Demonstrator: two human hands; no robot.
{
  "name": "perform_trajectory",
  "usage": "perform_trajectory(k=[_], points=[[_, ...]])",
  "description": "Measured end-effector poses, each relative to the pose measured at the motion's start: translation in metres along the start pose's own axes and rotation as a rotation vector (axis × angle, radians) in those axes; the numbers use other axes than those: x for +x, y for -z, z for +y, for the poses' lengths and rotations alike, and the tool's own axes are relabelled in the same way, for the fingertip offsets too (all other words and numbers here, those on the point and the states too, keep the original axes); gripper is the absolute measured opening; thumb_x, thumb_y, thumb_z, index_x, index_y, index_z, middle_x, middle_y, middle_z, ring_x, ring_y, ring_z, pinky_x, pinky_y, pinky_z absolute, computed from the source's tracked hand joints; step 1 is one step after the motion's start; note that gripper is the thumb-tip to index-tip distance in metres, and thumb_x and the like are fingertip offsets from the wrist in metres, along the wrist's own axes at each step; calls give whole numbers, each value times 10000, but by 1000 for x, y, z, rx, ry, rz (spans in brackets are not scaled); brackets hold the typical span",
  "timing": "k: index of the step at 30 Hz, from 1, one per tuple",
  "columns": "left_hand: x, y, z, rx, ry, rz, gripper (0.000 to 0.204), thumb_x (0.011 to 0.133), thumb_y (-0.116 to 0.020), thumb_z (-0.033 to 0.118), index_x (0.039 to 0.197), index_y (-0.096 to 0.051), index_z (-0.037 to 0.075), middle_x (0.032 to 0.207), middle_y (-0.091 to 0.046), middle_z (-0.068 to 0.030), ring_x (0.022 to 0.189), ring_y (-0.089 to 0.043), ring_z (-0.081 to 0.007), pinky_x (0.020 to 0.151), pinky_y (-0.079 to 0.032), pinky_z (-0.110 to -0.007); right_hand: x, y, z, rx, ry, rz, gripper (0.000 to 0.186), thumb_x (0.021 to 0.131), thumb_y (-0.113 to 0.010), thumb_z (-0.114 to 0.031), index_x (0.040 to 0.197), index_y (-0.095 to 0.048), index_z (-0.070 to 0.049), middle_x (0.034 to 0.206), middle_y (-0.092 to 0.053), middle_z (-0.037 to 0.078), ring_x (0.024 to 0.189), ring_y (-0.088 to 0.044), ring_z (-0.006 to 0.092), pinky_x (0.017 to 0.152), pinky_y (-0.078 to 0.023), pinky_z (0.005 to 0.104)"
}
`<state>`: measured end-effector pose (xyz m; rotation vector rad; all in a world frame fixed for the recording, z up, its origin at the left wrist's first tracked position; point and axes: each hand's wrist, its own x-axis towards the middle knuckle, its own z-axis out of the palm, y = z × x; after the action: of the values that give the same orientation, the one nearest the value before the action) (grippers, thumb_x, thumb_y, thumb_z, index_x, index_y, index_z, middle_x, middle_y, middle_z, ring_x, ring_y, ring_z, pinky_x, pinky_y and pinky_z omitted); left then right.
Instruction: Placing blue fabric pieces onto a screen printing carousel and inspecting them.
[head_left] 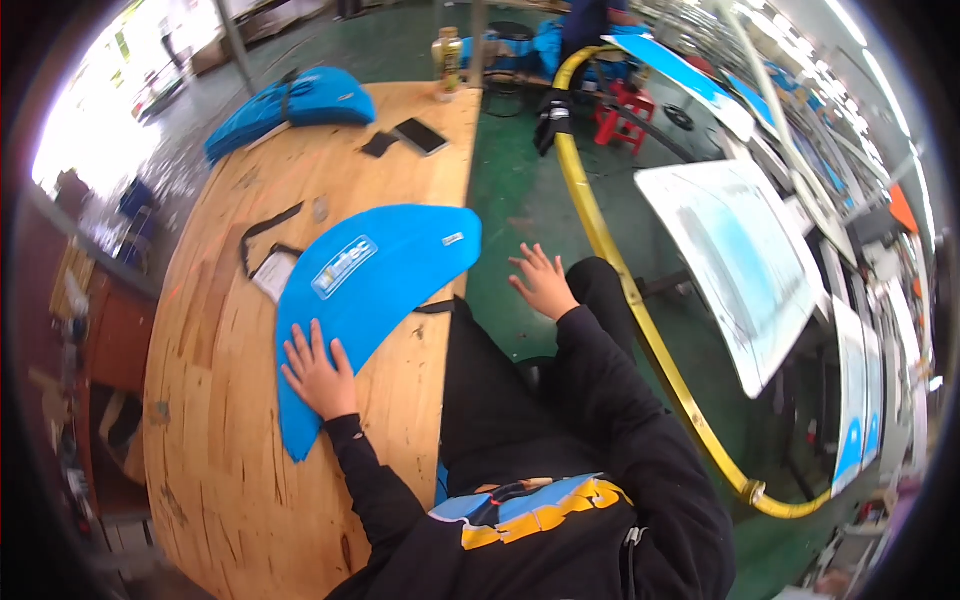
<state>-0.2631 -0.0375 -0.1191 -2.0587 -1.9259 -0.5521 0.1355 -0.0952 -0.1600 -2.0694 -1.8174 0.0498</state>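
Note:
A blue curved fabric piece (375, 265) with a printed patch and a small white label lies flat on the wooden table (215, 440). My left hand (320, 375) rests palm down on its near end, fingers spread. Off the table's right side, my right hand (545, 280) hovers above my legs with its fingers apart and nothing in it. A black strap (435, 307) sticks out from under the fabric's right edge. By its left edge are another black strap (262, 228) and a white paper piece (273, 273), partly covered.
At the table's far end lies a strapped blue fabric bundle (290, 105). A phone (420, 136), a dark flat square (380, 144) and a bottle (447, 62) are there too. A yellow curved rail (600, 225) passes on my right, near a white board (730, 260) and red stool (624, 118).

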Motion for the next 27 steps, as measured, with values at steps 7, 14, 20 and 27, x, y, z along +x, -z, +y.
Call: perform_trajectory(k=[7,14,20,27], points=[[-1,1,-13,128,-48,16,484,965,-397,426,1389,-432,195,1477,-357,-59,1307,-386,-324,1034,-307,-523,-53,50,3,212,211,27,326,897,-555,-293,1141,-578,-79,1117,-595,150,1009,-581,331,856,-463,429],[-9,18,51,-24,-296,254,538,957,-441,396,1421,-367,132,1508,-267,-128,1344,-322,-348,1069,-266,-534,-124,92,53,433,17,111,320,947,-497,-315,1174,-566,-100,1085,-589,105,1022,-575,302,829,-461,391],[-33,44,179,-243,-501,39,470,944,-479,328,1340,-457,76,1462,-324,-169,1320,-353,-359,1084,-258,-524,-164,134,95,610,-127,297,253,936,-527,-221,1121,-604,-67,1013,-625,117,973,-601,293,827,-472,376],[-43,88,398,-830,-1196,-227,483,780,-632,138,1244,-529,56,1409,-382,-181,1303,-332,-407,1058,-255,-514,-241,225,139,502,-509,605,172,889,-553,-76,1029,-649,-45,920,-665,109,878,-636,252,772,-486,335]])
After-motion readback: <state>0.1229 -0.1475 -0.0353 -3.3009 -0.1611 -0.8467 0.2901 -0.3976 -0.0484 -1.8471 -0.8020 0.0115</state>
